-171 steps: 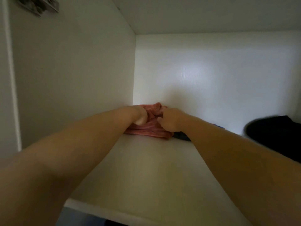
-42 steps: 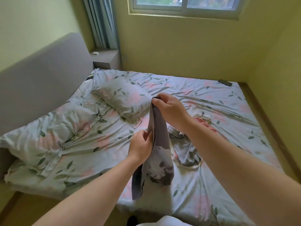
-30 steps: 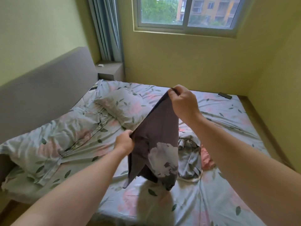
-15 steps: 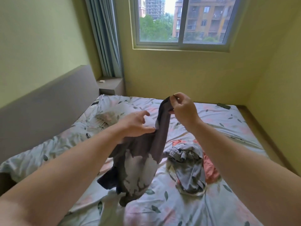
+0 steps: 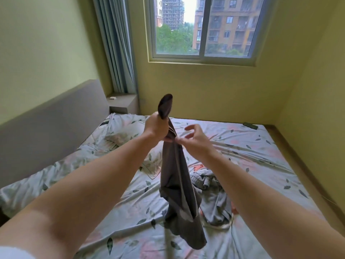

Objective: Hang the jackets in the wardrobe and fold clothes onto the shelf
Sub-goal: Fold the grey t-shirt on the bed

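— First entry?
— One dark grey cloth garment (image 5: 175, 180), centre of the frame, hanging lengthwise in front of the bed. Whether its lower end touches the sheet cannot be told.

— Held by what?
— By the left hand (image 5: 155, 128), its fist closed round the upper part, with a bunched end sticking up above the knuckles. Also by the right hand (image 5: 194, 139), just right of it. Its thumb and forefinger pinch the fabric below the left fist, and its other fingers are spread.

— Beneath?
— One bed with pale floral sheet (image 5: 261, 156), across the lower half. On it, right of centre, lies one crumpled light grey garment (image 5: 212, 199). A coral-pink cloth (image 5: 198, 168) shows at its upper edge, partly covered.

— Remaining entries?
— One floral pillow (image 5: 121, 136), left of the hands. One grey padded headboard (image 5: 56, 116), left side. One blue-grey curtain (image 5: 115, 43), upper left. One sliding window (image 5: 203, 28), top centre. One small dark flat object (image 5: 250, 125), at the bed's far right edge, kind not discernible.
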